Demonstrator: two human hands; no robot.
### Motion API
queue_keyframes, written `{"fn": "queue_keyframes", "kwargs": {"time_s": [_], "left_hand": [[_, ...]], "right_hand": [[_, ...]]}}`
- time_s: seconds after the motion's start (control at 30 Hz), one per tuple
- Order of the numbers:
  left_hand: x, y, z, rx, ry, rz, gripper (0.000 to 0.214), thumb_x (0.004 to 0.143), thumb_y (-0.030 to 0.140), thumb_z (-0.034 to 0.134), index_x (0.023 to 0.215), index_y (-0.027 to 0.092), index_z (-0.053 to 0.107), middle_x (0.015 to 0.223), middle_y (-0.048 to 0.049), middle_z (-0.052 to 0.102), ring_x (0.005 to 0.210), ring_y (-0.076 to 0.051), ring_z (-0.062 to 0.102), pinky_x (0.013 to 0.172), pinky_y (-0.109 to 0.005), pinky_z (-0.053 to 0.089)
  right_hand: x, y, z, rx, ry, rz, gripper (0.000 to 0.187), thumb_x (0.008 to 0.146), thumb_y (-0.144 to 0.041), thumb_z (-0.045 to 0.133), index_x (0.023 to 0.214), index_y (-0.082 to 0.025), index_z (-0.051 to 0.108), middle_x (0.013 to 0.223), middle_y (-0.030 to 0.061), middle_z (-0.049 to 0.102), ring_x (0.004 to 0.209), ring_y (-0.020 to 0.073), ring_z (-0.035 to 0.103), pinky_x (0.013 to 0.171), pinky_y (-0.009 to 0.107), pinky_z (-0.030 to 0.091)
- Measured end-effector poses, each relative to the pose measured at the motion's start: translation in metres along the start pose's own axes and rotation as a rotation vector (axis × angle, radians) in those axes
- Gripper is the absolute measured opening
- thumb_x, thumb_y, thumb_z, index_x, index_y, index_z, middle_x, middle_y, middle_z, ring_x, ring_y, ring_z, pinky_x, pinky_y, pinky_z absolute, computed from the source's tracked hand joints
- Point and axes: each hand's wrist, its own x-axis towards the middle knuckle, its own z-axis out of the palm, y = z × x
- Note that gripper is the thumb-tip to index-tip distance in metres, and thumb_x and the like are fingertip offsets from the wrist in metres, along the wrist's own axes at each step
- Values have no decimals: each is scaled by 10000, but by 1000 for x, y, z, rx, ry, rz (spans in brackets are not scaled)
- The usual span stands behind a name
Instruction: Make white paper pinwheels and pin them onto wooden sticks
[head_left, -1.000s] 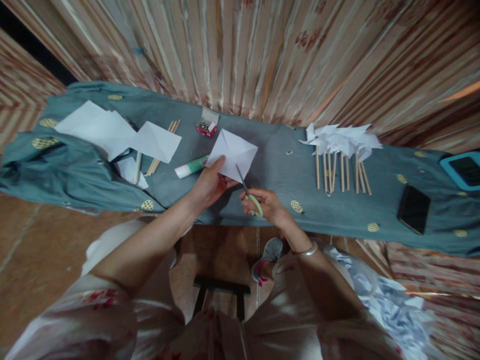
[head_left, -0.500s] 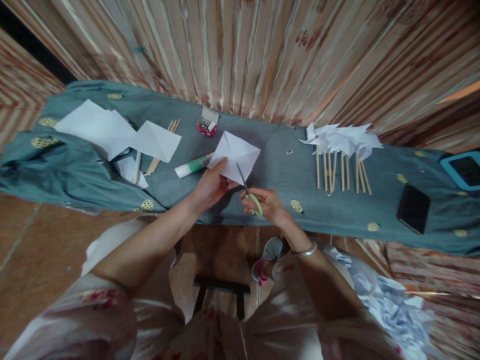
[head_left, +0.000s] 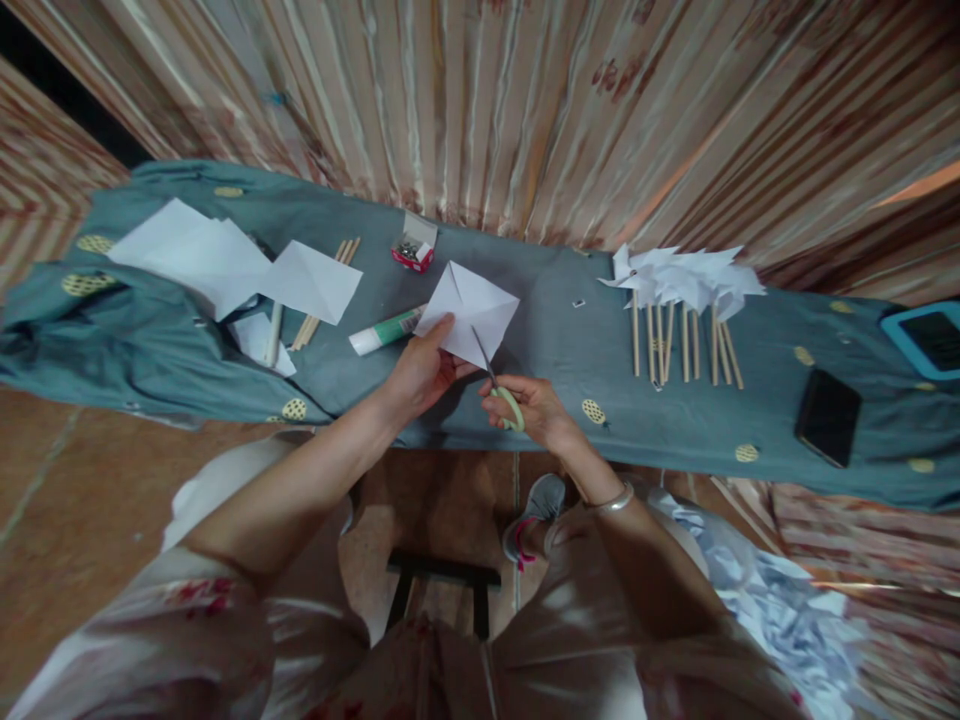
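A creased white square of paper (head_left: pixel 484 298) is pinched at its lower left edge by my left hand (head_left: pixel 427 372), thumb on top. My right hand (head_left: pixel 526 405) is closed round the light green handles of a pair of scissors (head_left: pixel 511 408). The scissors' blades lie across the paper's lower right part, pointing toward its middle. Just left of the paper lies a white and green glue stick (head_left: pixel 386 330). Behind it stands an open red box (head_left: pixel 412 250) of small metal pins or tacks.
White paper sheets (head_left: pixel 187 255) and wooden sticks (head_left: pixel 309 328) lie at the left of the cloth-covered table (head_left: pixel 555 345). Several paper pinwheels (head_left: pixel 679 280) on sticks lie at the right. A black phone (head_left: pixel 828 418) and a blue-framed device (head_left: pixel 926 342) sit farther right. Below stands a dark stool (head_left: pixel 444 570).
Almost nothing differs. The paper has shifted very slightly left in my left hand; the scissors stay on it in nearly the same place.
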Motion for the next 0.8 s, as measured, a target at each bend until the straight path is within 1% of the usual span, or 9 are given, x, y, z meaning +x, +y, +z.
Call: {"fn": "queue_keyframes", "kwargs": {"time_s": [0.23,0.43,0.6,0.8], "left_hand": [[4,-2,-3,11,-3,2,187,975,246,490,1005,138,640,826,-64,742,751,-193,722,818,-371,596],[5,-2,-5,29,-17,-3,195,959,287,531,1047,154,644,862,-70,747,809,-216,724,822,-385,586],[4,-2,-4,12,12,2,177,973,262,502,955,157,644,807,-48,732,717,-184,705,760,-337,585],[3,-2,-4,18,-11,-1,189,964,270,523,1023,135,642,853,-73,739,774,-201,717,820,-376,586]], "right_hand": [[1,2,0,13,9,-8,462,489,-493,913,737,-182,677,544,-49,585,477,78,544,479,221,426],[1,3,0,-3,0,-39,427,530,-478,904,742,-182,681,524,-42,585,457,78,529,472,229,419],[2,4,0,9,1,-35,460,519,-512,899,741,-179,673,525,-44,590,463,75,537,469,220,422],[2,4,0,13,4,-32,475,510,-531,895,734,-178,670,509,-51,585,451,71,530,461,221,425]]}}
